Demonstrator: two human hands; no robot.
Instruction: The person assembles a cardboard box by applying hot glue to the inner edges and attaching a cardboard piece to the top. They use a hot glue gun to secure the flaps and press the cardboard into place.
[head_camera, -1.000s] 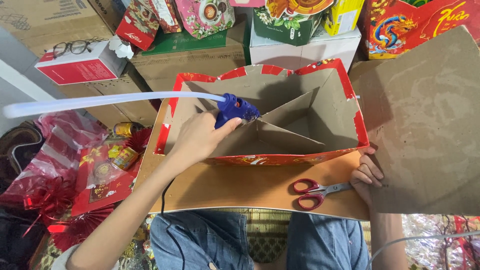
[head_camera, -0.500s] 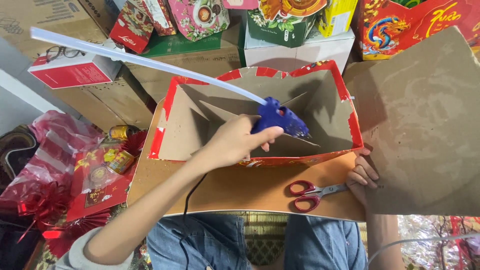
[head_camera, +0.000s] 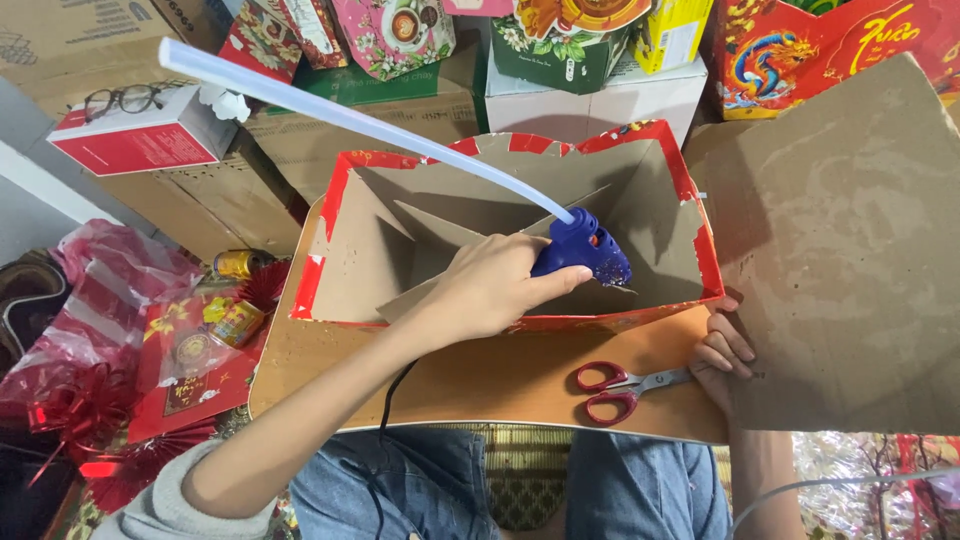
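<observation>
My left hand grips a blue glue gun with a long white glue stick slanting up to the left. The gun's tip points down inside a shallow cardboard box with a red rim and slanted cardboard dividers inside it. My right hand rests with curled fingers at the box's near right corner, against a large brown cardboard sheet. Red-handled scissors lie on the orange board just left of that hand.
Stacked colourful gift boxes and plain cartons stand behind the box. Glasses lie on a red-and-white box at the left. Red wrapping, bows and small tins crowd the floor at the left. My denim-clad knees are below the board.
My left hand has carried the glue gun rightward across the box interior, and the glue stick has swung from level to steeply slanted. My right hand and the scissors have stayed put.
</observation>
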